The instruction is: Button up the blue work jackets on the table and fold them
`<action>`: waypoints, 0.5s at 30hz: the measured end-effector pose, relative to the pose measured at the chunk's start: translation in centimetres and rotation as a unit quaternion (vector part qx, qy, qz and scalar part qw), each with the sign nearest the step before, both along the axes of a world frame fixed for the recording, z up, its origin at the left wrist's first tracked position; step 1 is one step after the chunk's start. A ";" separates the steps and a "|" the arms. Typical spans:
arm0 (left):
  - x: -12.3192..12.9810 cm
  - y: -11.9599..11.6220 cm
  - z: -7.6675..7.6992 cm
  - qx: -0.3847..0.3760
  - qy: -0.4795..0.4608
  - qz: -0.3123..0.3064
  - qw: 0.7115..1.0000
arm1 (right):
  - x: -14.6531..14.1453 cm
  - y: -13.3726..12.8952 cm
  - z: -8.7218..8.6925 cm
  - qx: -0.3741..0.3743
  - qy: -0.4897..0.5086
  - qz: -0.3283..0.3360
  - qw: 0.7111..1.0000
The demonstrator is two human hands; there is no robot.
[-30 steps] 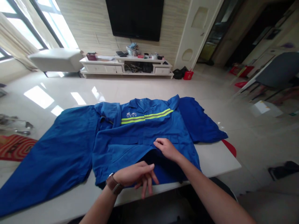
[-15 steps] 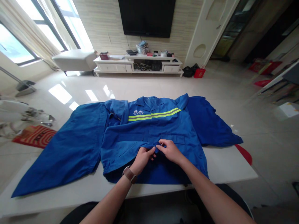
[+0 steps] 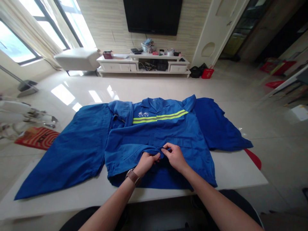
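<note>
A blue work jacket with a yellow-and-grey reflective stripe and a white chest logo lies front up, collar away from me. My left hand, with a brown-strapped watch at the wrist, is closed on the jacket's front hem, left of the middle. Close beside it, my right hand pinches the hem's front edge between thumb and fingers. Between the hands the hem is lifted, and the dark inside of the jacket shows below. What exactly lies between the fingertips is too small to make out.
Blue cloth spreads to the left of the jacket, and a darker blue piece lies to its right. All rest on a white table. Beyond are a white TV cabinet, a grey bench and a red bag.
Both hands keep their hold on the hem at nearly the same spot. The cloth by my left hand is raised and bunched a little more. The view has shifted slightly.
</note>
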State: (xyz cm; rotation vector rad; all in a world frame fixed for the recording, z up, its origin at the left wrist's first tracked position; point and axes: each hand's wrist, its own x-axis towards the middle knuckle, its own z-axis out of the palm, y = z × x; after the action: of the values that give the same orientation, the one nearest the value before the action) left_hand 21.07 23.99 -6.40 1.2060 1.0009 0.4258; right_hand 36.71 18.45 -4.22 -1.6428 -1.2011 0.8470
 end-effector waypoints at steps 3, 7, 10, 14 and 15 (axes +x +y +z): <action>0.0 0.0 0.2 0.015 0.009 0.004 1.000 | -0.2 -0.1 -0.2 -0.008 0.004 -0.006 1.000; 0.0 0.1 0.3 0.022 0.008 -0.005 1.000 | -0.4 0.0 -0.3 -0.009 0.004 -0.007 1.000; -0.1 0.1 0.2 0.000 -0.005 0.004 1.000 | -0.4 0.1 -0.3 -0.010 -0.009 -0.006 1.000; 0.0 -0.2 0.2 -0.042 -0.048 0.004 0.998 | -0.3 0.1 -0.2 -0.009 -0.023 0.002 1.000; 0.0 -0.2 0.3 -0.040 -0.054 0.002 0.998 | -0.3 0.2 -0.2 -0.008 -0.022 0.002 1.000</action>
State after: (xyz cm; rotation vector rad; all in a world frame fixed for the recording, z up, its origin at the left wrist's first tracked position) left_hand 21.10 23.77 -6.05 1.0979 0.9189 0.4465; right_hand 36.44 18.61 -4.42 -1.6808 -1.2313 0.8292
